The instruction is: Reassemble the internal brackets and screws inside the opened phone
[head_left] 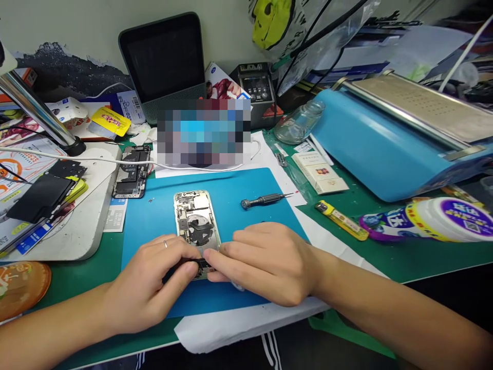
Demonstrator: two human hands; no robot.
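An opened phone body [196, 218] with its inner parts showing lies face up on a blue work mat [239, 187]. My left hand [154, 280] and my right hand [265, 262] meet at the phone's near end. Both have their fingertips pinched on a small dark part [196, 265] at the lower edge of the phone. A ring sits on one finger of my left hand. The near end of the phone is hidden under my fingers.
A small black screwdriver [264, 200] lies on the mat right of the phone. Another opened phone [131, 172] rests behind left. A blue machine [389, 139], a glass jar [298, 123], a yellow knife [341, 220] and a white tub [447, 218] stand right.
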